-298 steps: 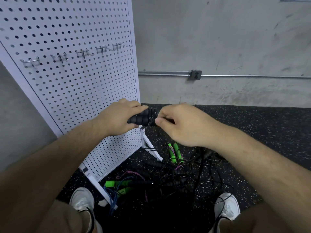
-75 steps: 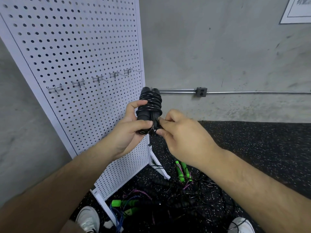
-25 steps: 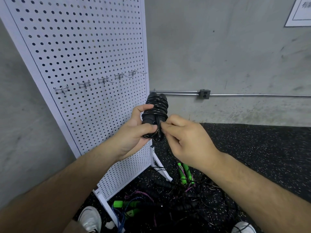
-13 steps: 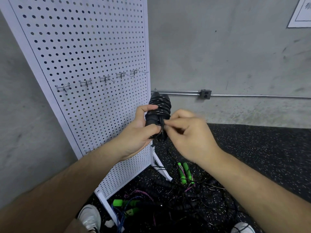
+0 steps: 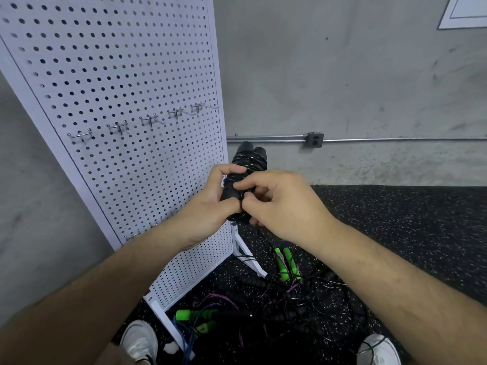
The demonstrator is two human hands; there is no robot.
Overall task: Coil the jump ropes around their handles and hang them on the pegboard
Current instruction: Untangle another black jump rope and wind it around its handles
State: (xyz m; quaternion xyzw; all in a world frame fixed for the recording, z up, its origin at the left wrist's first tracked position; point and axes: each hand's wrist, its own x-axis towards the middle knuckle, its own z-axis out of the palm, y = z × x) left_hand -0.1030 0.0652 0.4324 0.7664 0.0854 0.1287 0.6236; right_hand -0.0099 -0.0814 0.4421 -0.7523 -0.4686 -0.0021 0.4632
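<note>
The left hand (image 5: 210,204) is wrapping its fingers and thumb round the lower half of the black jump rope (image 5: 249,162), clamping the paired handles with the cord coiled over them. The bundle is sitting just off the right edge of the pegboard (image 5: 118,75), below the level of the row of hooks (image 5: 150,119). Its long axis is standing close to upright, with the handle tips poking up above the fist. The right hand (image 5: 279,204) is pressing in from the side away from the pegboard, thumb and forefinger pinching cord at the bottom turns of the coil. A loose strand is trailing down from there towards the tangle of other ropes (image 5: 263,293) lying by the pegboard's foot. That looks like tucking the tail end, so the coiling is judged nearly done and the hanging is not yet begun. The hooks are lying up and to the left of the grip, and the left hand is the nearer one. Since the bundle is pointing upwards, it probably needs a loop freed or a turn sideways before a hook can catch it.
</note>
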